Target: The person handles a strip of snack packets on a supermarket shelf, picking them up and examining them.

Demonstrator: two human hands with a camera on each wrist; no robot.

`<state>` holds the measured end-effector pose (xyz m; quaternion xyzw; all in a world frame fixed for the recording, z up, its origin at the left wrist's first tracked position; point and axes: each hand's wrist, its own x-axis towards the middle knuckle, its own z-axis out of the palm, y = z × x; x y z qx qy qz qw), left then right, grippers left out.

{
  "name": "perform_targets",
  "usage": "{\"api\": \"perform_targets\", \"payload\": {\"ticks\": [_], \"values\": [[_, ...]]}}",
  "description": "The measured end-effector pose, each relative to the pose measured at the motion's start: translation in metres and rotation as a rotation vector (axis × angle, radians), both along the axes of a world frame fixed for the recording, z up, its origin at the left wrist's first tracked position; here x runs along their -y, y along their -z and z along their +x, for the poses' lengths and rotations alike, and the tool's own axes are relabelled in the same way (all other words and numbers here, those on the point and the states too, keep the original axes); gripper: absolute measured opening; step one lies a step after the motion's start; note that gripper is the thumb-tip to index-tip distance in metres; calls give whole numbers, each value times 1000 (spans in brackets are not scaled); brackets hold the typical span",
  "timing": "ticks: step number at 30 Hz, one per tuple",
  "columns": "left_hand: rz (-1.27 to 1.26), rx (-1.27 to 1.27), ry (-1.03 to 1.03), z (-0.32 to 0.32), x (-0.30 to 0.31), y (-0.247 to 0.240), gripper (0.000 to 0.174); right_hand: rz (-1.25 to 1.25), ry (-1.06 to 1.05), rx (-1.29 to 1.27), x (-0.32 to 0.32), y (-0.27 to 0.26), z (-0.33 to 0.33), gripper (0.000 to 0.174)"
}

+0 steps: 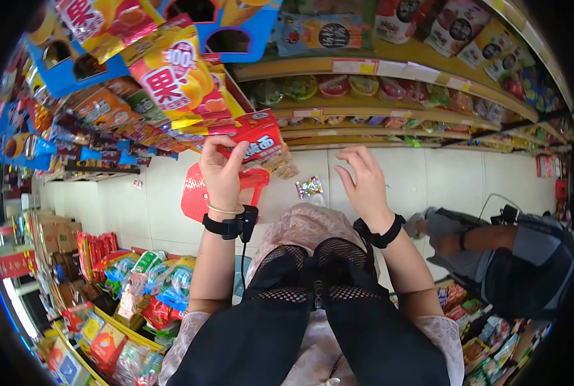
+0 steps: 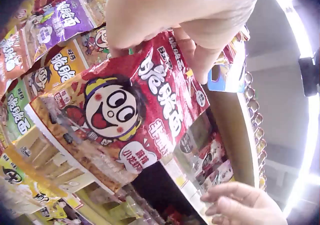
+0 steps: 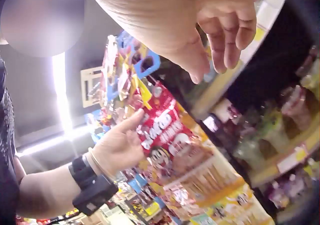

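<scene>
My left hand (image 1: 221, 177) pinches the top edge of a red snack bag (image 1: 258, 143) at the hanging display. In the left wrist view the bag (image 2: 112, 112) shows a cartoon face, and the hand (image 2: 185, 10) covers part of its upper edge. From the right wrist view, the left hand (image 3: 117, 145) is beside the red bag (image 3: 162, 120). My right hand (image 1: 366, 186) is raised over the floor, apart from the bag, its fingers loosely bent and holding nothing. It also shows at the lower right of the left wrist view (image 2: 245, 205).
Yellow and pink candy bags (image 1: 174, 80) hang above the left hand. Shelves of packaged snacks (image 1: 364, 67) run along the top. A red basket-like object (image 1: 193, 193) and a small shiny packet (image 1: 309, 187) lie on the floor. Another person (image 1: 505, 257) is at the right.
</scene>
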<state>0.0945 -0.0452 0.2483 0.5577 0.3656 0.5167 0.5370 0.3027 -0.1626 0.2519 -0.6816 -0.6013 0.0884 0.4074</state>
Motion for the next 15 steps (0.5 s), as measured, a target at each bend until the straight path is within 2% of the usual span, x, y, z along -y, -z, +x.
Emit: {"api": "perform_targets", "payload": {"ticks": [1, 2, 4, 5, 8, 10, 11, 12, 13, 15], "values": [[14, -33, -32, 0, -2, 2, 21, -60, 35, -21, 12, 16, 4, 17], [0, -32, -10, -1, -3, 5, 21, -74, 57, -20, 26, 35, 7, 17], [123, -15, -146, -5, -4, 13, 30, -302, 129, -17, 54, 73, 11, 14], [133, -36, -185, -4, -2, 9, 38, -311, 144, -14, 68, 90, 11, 14], [159, -3, -206, -12, -1, 14, 39, -476, 186, -60, 104, 137, -2, 15], [166, 58, -151, -25, -6, 31, 39, -672, 185, -114, 120, 165, -16, 13], [96, 39, -98, -27, -5, 27, 43, -681, 194, -113, 124, 181, -22, 13], [26, 17, -45, -30, -3, 29, 47, -768, 156, -130, 128, 199, -29, 13], [34, -23, 19, -41, -5, 43, 61, -852, 116, -147, 132, 220, -36, 15], [-9, 14, 68, -42, -5, 53, 64, -885, 69, -149, 138, 251, -40, 14]]}}
